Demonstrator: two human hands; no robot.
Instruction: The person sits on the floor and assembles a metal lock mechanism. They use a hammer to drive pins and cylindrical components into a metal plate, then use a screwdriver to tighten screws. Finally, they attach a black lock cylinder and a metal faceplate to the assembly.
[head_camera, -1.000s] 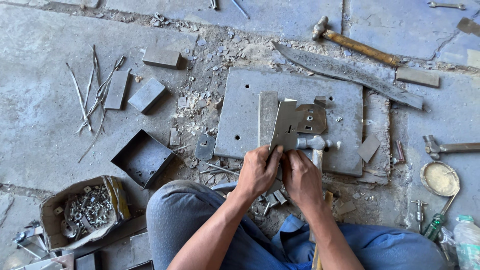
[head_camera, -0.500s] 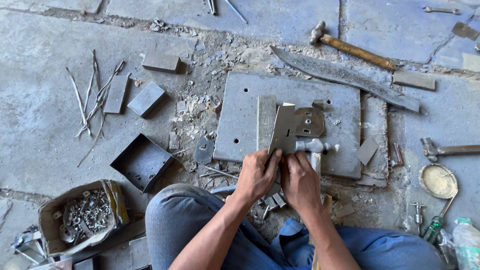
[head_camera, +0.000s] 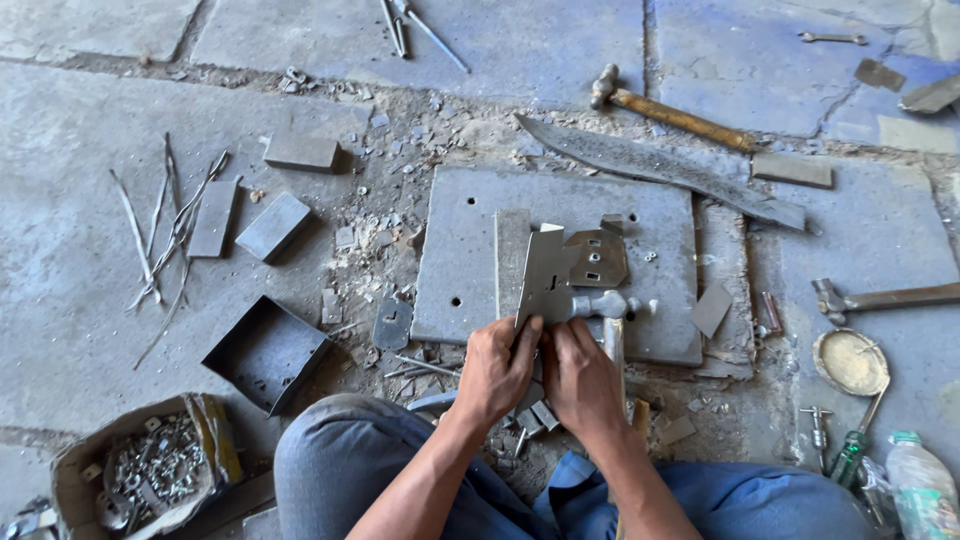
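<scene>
On a worn grey concrete floor (head_camera: 90, 270), seen from the head camera looking straight down, a person sits with knees in blue trousers at the bottom edge. Both hands are together at frame centre: left hand (head_camera: 497, 368) and right hand (head_camera: 581, 378) side by side, fingers closed on the lower edge of a bent sheet-metal bracket (head_camera: 546, 272), which stands tilted on a square steel plate (head_camera: 460, 250) with drilled holes. Just beside the bracket lies a flat hinge leaf (head_camera: 598, 258) with slots; a hammer head (head_camera: 600, 304) rests touching the plate by the right hand. Floor is cracked, dusty, littered with metal chips around the plate. Left of plate: an open metal tray (head_camera: 265, 352), small rectangular steel blocks (head_camera: 273, 225), a bundle of thin wire rods (head_camera: 160, 235). Bottom left: a cardboard box of nuts and washers (head_camera: 145, 470). Above the plate: a long dark blade (head_camera: 660, 170) and a wooden-handled hammer (head_camera: 672, 116). Right side: a second hammer (head_camera: 885, 297), a round tin lid (head_camera: 850, 361), a plastic bottle (head_camera: 922, 485). Daylight; no walls visible.
</scene>
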